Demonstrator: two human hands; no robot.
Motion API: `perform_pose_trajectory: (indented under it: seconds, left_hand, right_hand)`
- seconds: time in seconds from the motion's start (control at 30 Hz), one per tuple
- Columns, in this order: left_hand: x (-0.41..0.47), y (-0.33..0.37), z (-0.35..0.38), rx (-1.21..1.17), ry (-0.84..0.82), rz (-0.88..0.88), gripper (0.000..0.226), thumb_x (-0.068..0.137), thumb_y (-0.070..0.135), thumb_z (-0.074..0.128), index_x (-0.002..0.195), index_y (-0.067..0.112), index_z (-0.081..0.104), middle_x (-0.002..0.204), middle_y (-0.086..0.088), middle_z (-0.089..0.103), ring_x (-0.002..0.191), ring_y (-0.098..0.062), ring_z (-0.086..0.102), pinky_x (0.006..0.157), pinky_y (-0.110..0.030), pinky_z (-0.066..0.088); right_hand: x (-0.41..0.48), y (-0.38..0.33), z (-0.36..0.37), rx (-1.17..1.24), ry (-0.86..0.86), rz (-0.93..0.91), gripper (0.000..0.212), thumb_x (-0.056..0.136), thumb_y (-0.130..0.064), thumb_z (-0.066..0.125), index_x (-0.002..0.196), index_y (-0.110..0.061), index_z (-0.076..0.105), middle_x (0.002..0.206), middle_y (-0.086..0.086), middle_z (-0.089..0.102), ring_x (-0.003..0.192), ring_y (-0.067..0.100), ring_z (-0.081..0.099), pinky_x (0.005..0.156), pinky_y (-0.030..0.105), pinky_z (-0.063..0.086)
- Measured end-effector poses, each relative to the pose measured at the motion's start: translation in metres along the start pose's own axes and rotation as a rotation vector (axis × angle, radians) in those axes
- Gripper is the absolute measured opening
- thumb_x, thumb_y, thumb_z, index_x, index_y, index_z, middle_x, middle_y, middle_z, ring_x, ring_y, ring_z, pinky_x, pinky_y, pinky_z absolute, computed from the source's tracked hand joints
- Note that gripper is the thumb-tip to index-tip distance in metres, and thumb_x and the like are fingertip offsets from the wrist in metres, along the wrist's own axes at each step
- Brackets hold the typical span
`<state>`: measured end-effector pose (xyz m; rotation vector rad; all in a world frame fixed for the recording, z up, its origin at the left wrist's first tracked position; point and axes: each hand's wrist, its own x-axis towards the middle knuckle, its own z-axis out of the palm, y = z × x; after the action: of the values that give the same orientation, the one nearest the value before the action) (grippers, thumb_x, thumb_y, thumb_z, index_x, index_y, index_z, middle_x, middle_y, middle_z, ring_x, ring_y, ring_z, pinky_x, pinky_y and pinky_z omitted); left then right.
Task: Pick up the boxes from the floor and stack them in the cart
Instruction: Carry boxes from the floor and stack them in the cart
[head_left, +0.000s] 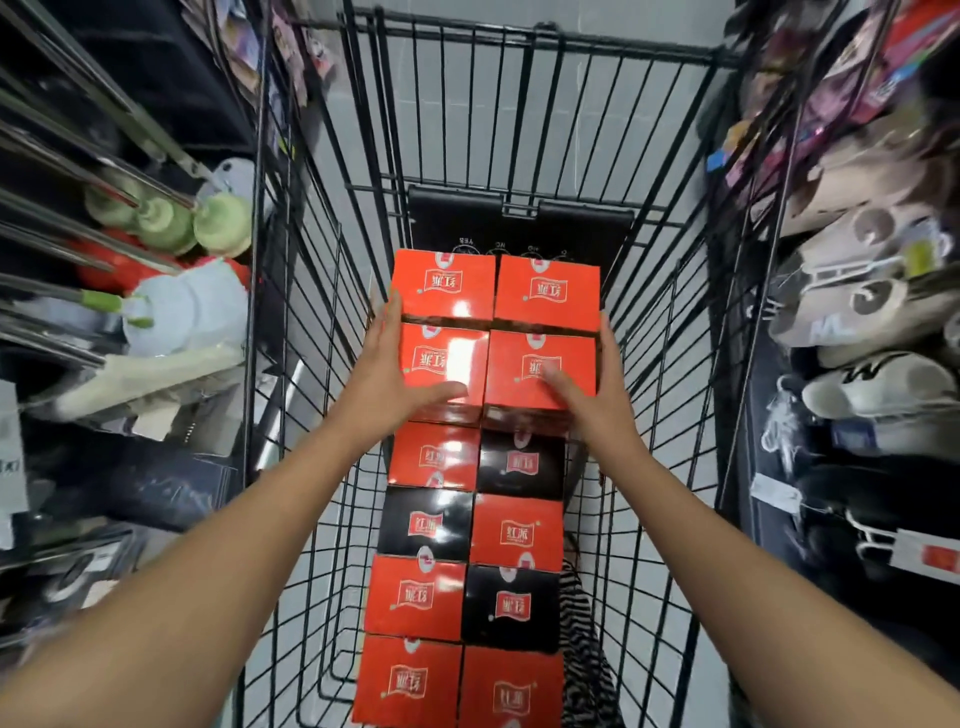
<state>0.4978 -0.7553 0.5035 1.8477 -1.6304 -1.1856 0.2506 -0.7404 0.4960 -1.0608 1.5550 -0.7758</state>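
A black wire cart (519, 39) holds red and black boxes in two columns. The upper layer is four red boxes: two far ones (441, 286) and a nearer pair (449, 364) (540, 371). My left hand (389, 374) lies flat against the left side of that nearer pair, thumb across the top. On the right side, my right hand (602, 395) presses in the same way, thumb on the lid. Lower down, more red boxes (434, 457) and black boxes (519, 462) run toward me.
Shelves close in on both sides: mops and cleaning tools (218, 223) on the left, shoes (872, 301) on the right. A striped cloth (582, 623) lies in the cart to the right of the near boxes. Grey tiled floor shows through the wires.
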Motion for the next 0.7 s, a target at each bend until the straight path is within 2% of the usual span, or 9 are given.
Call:
perform_pose_trajectory:
  seconds: [0.07,0.13,0.2,0.3,0.4,0.5,0.6,0.63,0.7]
  left_hand:
    - [0.001,0.003,0.001,-0.145,0.051,-0.007,0.106,0.071,0.059,0.074,0.148,0.046,0.003,0.150,0.009,0.036,0.131,-0.008,0.043,0.110,-0.039,0.037]
    - [0.008,0.004,0.004,-0.215,0.105,-0.050,0.094,0.076,0.068,0.063,0.149,0.046,0.007,0.151,0.012,0.036,0.135,-0.009,0.039,0.112,-0.044,0.035]
    - [0.014,0.004,0.009,-0.190,0.126,-0.082,0.086,0.079,0.074,0.054,0.149,0.046,0.012,0.152,0.009,0.035,0.138,-0.012,0.035,0.113,-0.046,0.033]
    - [0.015,0.004,0.013,-0.138,0.176,-0.073,0.071,0.087,0.057,0.058,0.148,0.039,0.027,0.150,0.005,0.039,0.137,-0.012,0.036,0.114,-0.042,0.032]
    - [0.014,0.005,0.012,-0.135,0.220,-0.065,0.066,0.088,0.047,0.063,0.145,0.030,0.036,0.145,0.006,0.044,0.133,-0.010,0.040,0.113,-0.037,0.033]
    - [0.017,0.005,0.010,-0.100,0.189,-0.062,0.061,0.088,0.053,0.059,0.141,0.030,0.039,0.141,0.004,0.047,0.129,-0.014,0.044,0.109,-0.042,0.038]
    - [0.024,0.005,0.003,-0.154,0.162,-0.108,0.057,0.079,0.073,0.050,0.127,0.045,0.037,0.133,0.000,0.053,0.117,-0.023,0.056,0.097,-0.050,0.048]
    - [0.026,0.007,0.002,-0.181,0.170,-0.120,0.058,0.077,0.075,0.048,0.128,0.050,0.034,0.132,0.001,0.053,0.115,-0.025,0.057,0.095,-0.051,0.049]
    - [0.031,0.009,0.004,-0.154,0.156,-0.123,0.064,0.082,0.071,0.047,0.138,0.059,0.019,0.142,0.000,0.047,0.125,-0.026,0.051,0.100,-0.052,0.045]
  right_hand:
    - [0.009,-0.006,-0.001,0.009,0.050,-0.013,0.091,0.076,-0.060,0.070,0.150,-0.046,0.017,0.153,-0.017,0.032,0.138,0.008,0.035,0.113,0.049,0.033]
    - [0.016,-0.013,0.001,-0.052,0.040,0.007,0.086,0.081,-0.055,0.068,0.148,-0.051,0.015,0.150,-0.020,0.030,0.139,0.010,0.033,0.114,0.048,0.033]
    - [0.019,-0.016,0.006,-0.133,0.029,0.007,0.084,0.083,-0.053,0.067,0.148,-0.052,0.013,0.154,-0.013,0.030,0.141,0.016,0.030,0.114,0.046,0.031]
    - [0.016,-0.013,0.010,-0.126,0.071,-0.024,0.081,0.084,-0.047,0.070,0.149,-0.043,0.022,0.153,-0.008,0.034,0.139,0.015,0.035,0.114,0.043,0.033]
    - [0.016,-0.009,0.010,-0.146,0.098,-0.016,0.078,0.080,-0.050,0.072,0.145,-0.043,0.029,0.150,-0.006,0.040,0.134,0.016,0.042,0.111,0.043,0.037]
    - [0.020,-0.007,0.005,-0.199,0.069,0.002,0.075,0.074,-0.060,0.072,0.137,-0.050,0.031,0.143,-0.003,0.050,0.126,0.020,0.051,0.106,0.044,0.043]
    - [0.025,-0.009,0.000,-0.204,0.061,-0.003,0.069,0.076,-0.058,0.072,0.133,-0.042,0.037,0.136,-0.003,0.054,0.120,0.020,0.055,0.103,0.043,0.046]
    - [0.027,-0.011,0.000,-0.199,0.080,-0.009,0.064,0.079,-0.055,0.070,0.133,-0.037,0.039,0.134,-0.005,0.054,0.119,0.020,0.055,0.102,0.043,0.047]
    - [0.033,-0.013,0.002,-0.208,0.105,-0.022,0.057,0.085,-0.052,0.065,0.134,-0.035,0.041,0.131,-0.006,0.052,0.120,0.021,0.054,0.101,0.043,0.047]
